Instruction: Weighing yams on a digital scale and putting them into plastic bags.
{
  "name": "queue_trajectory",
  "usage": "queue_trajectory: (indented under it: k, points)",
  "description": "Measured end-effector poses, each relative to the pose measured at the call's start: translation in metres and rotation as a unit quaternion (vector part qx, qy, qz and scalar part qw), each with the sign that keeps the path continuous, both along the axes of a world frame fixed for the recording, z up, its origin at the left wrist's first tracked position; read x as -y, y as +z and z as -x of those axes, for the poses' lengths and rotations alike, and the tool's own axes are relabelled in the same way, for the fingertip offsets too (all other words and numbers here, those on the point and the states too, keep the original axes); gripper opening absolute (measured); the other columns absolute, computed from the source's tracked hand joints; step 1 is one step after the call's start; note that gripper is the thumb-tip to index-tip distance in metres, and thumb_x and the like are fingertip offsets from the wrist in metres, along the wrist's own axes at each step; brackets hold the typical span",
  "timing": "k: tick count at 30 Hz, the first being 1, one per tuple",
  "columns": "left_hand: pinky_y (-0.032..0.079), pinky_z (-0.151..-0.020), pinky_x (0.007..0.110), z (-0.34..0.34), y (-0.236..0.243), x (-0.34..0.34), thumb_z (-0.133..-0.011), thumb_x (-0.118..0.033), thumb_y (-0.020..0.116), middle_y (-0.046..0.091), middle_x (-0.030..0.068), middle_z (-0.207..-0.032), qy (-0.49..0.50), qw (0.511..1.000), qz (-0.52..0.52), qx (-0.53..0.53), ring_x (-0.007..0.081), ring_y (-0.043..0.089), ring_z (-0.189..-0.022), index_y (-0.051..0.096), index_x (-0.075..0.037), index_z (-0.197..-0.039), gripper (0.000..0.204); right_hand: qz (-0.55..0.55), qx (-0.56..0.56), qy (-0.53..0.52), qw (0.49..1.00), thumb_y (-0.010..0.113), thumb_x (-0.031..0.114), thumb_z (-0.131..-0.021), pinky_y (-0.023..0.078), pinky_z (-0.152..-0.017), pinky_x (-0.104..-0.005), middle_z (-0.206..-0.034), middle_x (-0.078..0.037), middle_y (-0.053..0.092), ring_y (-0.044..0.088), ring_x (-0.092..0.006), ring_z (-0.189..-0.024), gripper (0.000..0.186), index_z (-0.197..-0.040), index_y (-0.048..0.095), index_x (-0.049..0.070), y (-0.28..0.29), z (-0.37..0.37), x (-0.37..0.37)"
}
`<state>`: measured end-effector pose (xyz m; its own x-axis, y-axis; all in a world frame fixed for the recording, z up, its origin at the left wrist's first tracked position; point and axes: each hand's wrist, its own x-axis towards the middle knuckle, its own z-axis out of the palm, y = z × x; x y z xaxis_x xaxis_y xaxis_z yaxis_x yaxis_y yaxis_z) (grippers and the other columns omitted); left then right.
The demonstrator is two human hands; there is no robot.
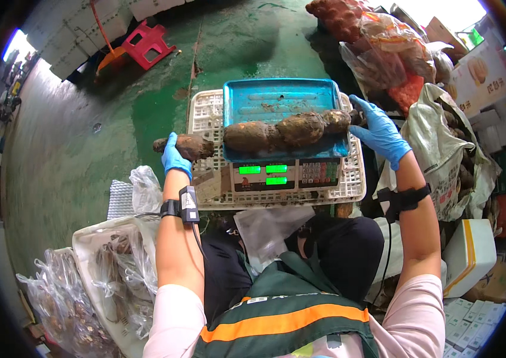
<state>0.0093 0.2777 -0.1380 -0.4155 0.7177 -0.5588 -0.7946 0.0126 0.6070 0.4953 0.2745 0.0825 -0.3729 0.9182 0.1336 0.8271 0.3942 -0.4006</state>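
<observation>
A long, muddy brown lotus root (300, 129) of several segments lies across the blue tray (253, 89) of a digital scale (288, 173). My gloved right hand (378, 128) is at its right end, with thumb and fingers closed about the tip. Left of the scale, my gloved left hand (176, 160) grips a shorter piece of lotus root (192, 146), held apart from the tray. Both gloves are blue. The scale's green displays are lit, and it stands on a white perforated crate (208, 110).
Bagged roots fill a white bin (86, 250) and plastic bags (65, 298) at lower left. Sacks (438, 155), cartons (479, 77) and a white foam box (470, 256) crowd the right. A pink stool (145, 46) lies on the green floor (145, 107) at far left.
</observation>
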Motion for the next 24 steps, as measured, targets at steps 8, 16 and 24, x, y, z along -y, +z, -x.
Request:
queue_trajectory:
  k: [8,16,24]
  points:
    - [0.038,-0.098,0.035,-0.042,0.019,-0.010,-0.070,-0.041,0.075,0.038,0.0248,-0.133,-0.088,0.911,0.106,-0.390,0.0323,0.046,-0.117,0.022,0.014,-0.133,0.099,-0.011,0.028,0.045,0.999,0.069,0.013,-0.061,0.036,-0.099,-0.0392,-0.127,-0.020,0.044,0.043,-0.0359,-0.116,0.084,-0.136,0.032,0.010,0.008,0.007,-0.001]
    - [0.026,-0.106,0.036,-0.063,0.057,-0.005,-0.077,-0.029,0.068,0.031,0.0241,-0.139,-0.188,0.718,0.143,-0.654,0.0323,0.033,-0.128,0.029,0.008,-0.133,0.078,0.068,0.210,0.145,0.964,0.071,0.021,-0.058,0.039,-0.093,-0.0430,-0.118,-0.016,0.052,0.049,-0.0318,-0.110,0.083,-0.132,0.036,0.009,-0.024,0.039,-0.038]
    - [0.035,-0.095,0.042,-0.227,0.170,0.016,-0.056,-0.068,0.066,0.056,0.0193,-0.110,-0.284,0.275,-0.185,-0.900,0.0322,0.053,-0.107,0.029,-0.003,-0.137,0.110,0.041,0.104,0.113,0.987,0.074,0.026,-0.059,0.041,-0.089,-0.0462,-0.106,-0.019,0.058,0.054,-0.0371,-0.101,0.084,-0.133,0.035,0.013,-0.049,0.009,-0.049]
